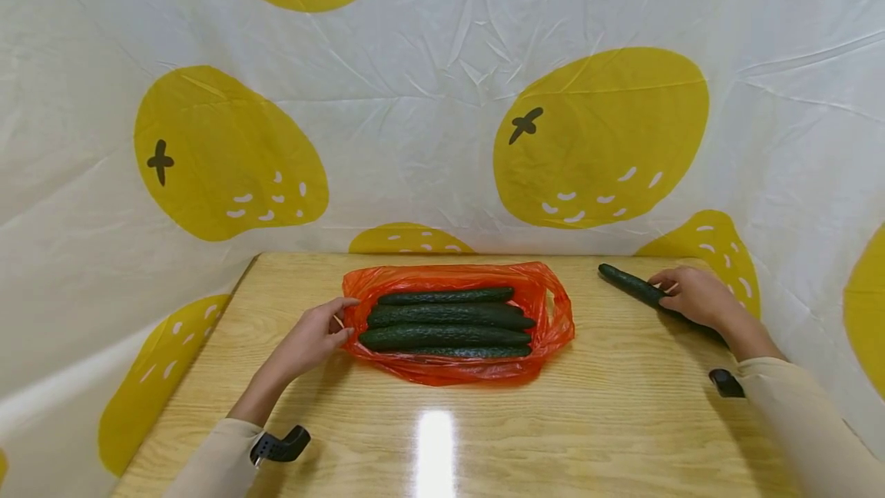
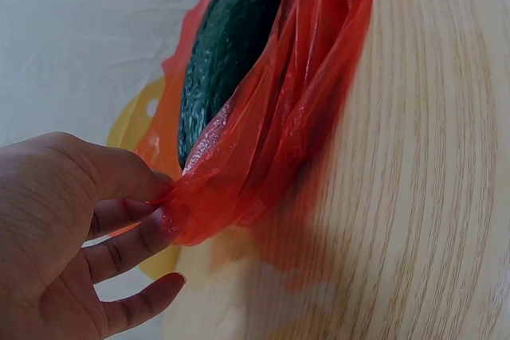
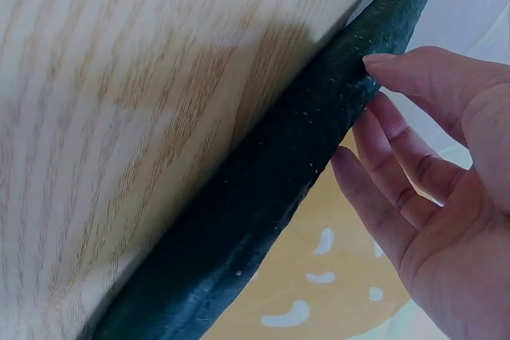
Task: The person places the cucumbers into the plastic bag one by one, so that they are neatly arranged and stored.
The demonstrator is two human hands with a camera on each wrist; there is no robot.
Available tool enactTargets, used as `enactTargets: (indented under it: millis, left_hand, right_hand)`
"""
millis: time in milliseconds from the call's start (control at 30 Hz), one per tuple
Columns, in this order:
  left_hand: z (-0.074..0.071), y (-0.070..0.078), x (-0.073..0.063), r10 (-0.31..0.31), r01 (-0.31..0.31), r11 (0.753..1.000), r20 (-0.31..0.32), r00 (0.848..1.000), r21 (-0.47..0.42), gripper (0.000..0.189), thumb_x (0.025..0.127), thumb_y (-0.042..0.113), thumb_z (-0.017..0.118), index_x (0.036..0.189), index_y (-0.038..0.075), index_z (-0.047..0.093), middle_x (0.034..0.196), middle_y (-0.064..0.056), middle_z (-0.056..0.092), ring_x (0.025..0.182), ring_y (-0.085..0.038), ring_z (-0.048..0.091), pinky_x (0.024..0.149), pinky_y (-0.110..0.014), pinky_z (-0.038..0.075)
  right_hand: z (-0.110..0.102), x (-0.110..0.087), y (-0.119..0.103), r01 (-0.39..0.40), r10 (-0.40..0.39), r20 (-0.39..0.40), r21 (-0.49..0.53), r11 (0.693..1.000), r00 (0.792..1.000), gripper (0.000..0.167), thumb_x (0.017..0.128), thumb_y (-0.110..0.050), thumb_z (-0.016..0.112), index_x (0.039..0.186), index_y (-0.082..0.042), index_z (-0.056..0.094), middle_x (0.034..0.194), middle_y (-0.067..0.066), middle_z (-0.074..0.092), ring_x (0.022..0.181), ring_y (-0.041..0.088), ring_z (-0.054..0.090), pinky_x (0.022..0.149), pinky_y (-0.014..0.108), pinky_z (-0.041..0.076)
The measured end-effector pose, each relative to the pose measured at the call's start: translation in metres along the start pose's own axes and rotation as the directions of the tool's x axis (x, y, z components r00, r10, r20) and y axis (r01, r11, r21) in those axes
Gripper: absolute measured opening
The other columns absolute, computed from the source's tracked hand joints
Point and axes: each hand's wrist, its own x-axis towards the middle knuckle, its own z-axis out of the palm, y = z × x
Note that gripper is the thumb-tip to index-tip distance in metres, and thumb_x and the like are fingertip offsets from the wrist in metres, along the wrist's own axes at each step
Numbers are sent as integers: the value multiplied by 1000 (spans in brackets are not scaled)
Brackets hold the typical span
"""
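Note:
A red plastic bag (image 1: 449,373) lies spread on the table with several dark green cucumbers (image 1: 445,336) side by side in it. Its left edge is pinched between the thumb and fingers of my left hand (image 1: 314,338); the left wrist view shows the gathered red film (image 2: 211,205) at the fingertips. To the right of the bag, a single cucumber (image 1: 632,284) lies slantwise on the wood. My right hand (image 1: 698,298) holds this cucumber, with the thumb on top and the fingers along its side in the right wrist view. Part of it is hidden under the hand in the head view.
The pale wooden table (image 1: 373,436) ends at the back against a white hanging cloth (image 1: 415,152) printed with yellow fruit. The bag's handle loop (image 1: 561,313) points right, toward the single cucumber. A black band (image 1: 280,446) is on my left wrist.

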Motion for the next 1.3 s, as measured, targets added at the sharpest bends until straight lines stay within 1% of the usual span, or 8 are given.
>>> enactTargets:
  millis: [167, 333, 567, 700, 800, 900, 1167, 1300]
  left_hand:
    - [1, 1, 0, -1, 1, 1000, 1, 1000, 5, 51, 94, 0, 67, 143, 0, 53, 96, -4, 63, 73, -11, 63, 60, -26, 54]
    - [0, 2, 0, 1, -1, 1000, 1, 1000, 5, 50, 95, 0, 67, 143, 1, 53, 96, -3, 63, 73, -11, 62, 60, -27, 53]
    - [-1, 1, -1, 0, 0, 1000, -1, 1000, -6, 50, 94, -1, 67, 142, 1, 53, 95, -4, 62, 73, -13, 61, 59, -27, 53]
    - [-1, 0, -2, -5, 5, 1000, 2, 1000, -13, 50, 95, 1, 66, 143, 1, 53, 95, -5, 62, 73, -14, 62, 59, -27, 53]
    - [-2, 0, -2, -6, 7, 1000, 6, 1000, -14, 50, 96, 1, 66, 144, 1, 52, 95, -5, 62, 73, -14, 62, 59, -28, 53]
    - [-2, 0, -2, -10, 11, 1000, 2, 1000, -16, 50, 95, 1, 66, 144, 2, 53, 95, -4, 62, 73, -13, 62, 60, -27, 54]
    - [-1, -1, -2, 2, -2, 1000, -1, 1000, -8, 50, 95, 0, 66, 143, 1, 53, 94, -4, 62, 73, -12, 62, 59, -27, 53]
    - [-1, -2, -2, -6, 6, 1000, 4, 1000, -13, 50, 95, 1, 66, 144, 2, 53, 95, -4, 62, 74, -13, 62, 60, -27, 53]
  right_hand:
    - [-1, 0, -8, -13, 13, 45, -10, 1000, 999, 38, 86, -9, 75, 121, 5, 68, 109, 28, 70, 100, 48, 65, 82, 60, 52]
    - [-1, -1, -12, -24, 23, 83, 9, 1000, 996, 39, 86, -10, 75, 120, 7, 67, 103, 25, 72, 97, 47, 66, 82, 60, 51]
    - [-1, 1, -12, -30, 24, 134, 46, 999, 991, 43, 85, -11, 75, 122, 8, 66, 97, 21, 70, 87, 36, 67, 76, 53, 54]
    - [-4, -1, -14, -44, 30, 188, 69, 997, 982, 47, 86, -15, 76, 124, 9, 64, 100, 25, 70, 90, 38, 67, 76, 52, 55]
    - [-5, -1, -14, -58, 39, 234, 71, 996, 972, 50, 86, -18, 77, 126, 10, 63, 105, 29, 69, 96, 45, 66, 79, 55, 54]
    - [-5, -1, -13, -65, 44, 266, 71, 995, 963, 52, 86, -19, 77, 126, 9, 62, 106, 29, 69, 98, 45, 66, 80, 55, 54]
    - [-4, -2, -13, 47, -61, 240, 62, 997, 969, 49, 81, -23, 84, 120, 3, 69, 98, 11, 72, 88, 28, 67, 74, 42, 55]
    - [-4, -2, -14, 62, -79, 237, 79, 995, 968, 49, 83, -23, 82, 123, 2, 68, 102, 11, 71, 90, 27, 66, 73, 38, 55]
